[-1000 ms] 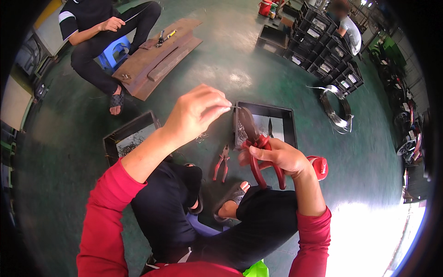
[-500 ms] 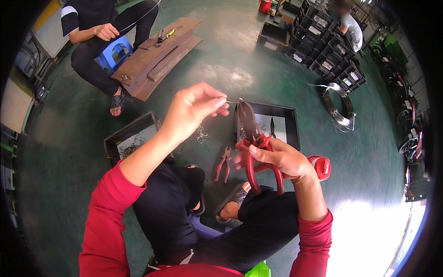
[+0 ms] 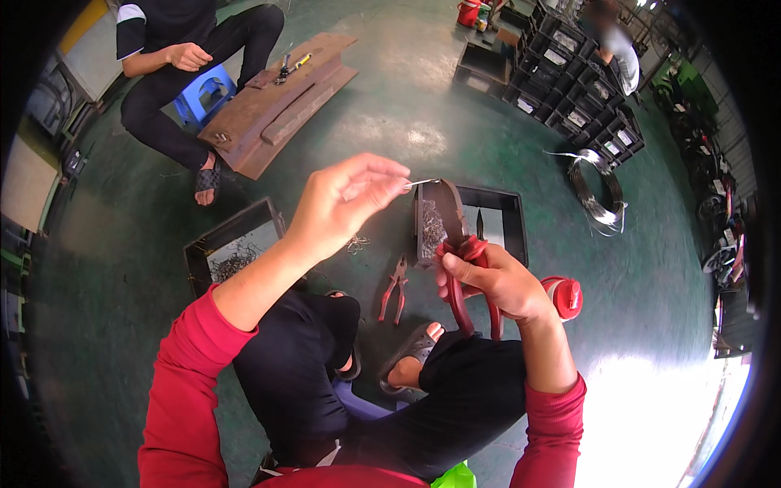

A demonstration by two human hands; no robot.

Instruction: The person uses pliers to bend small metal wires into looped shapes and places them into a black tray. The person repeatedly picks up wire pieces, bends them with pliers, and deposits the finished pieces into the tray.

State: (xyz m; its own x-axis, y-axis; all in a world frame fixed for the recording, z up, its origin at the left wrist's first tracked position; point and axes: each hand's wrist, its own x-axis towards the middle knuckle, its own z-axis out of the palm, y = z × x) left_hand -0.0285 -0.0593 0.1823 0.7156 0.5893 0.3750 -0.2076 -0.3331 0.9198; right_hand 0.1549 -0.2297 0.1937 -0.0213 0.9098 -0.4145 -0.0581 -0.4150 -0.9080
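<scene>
Since the earlier frame, the handles of the large pliers [image 3: 452, 218] have been drawn closer together, and the short wire [image 3: 423, 182] has been tilted so that its far end is raised. At the left, a dark tray [image 3: 194, 264] is seen with a tangle of bent wire pieces [image 3: 236, 260] lying in it. By the left hand [image 3: 346, 199] the near end of the short wire is pinched between thumb and fingers, above the floor; its far end is met by the tip of the pliers, though whether it is clamped there cannot be told. Lower down, spare pliers [image 3: 394, 291] are left unused on the floor. In the right tray [image 3: 492, 198], many small wire bits [image 3: 432, 232] are heaped along the left side. The red handles are gripped by the right hand [image 3: 508, 285]. Judged by the contents of both trays, a good number of pieces seem to have been handled already, while the held one appears unfinished. Farther right, a wire coil [image 3: 598, 195] rests on the floor, much of it apparently uncut.
</scene>
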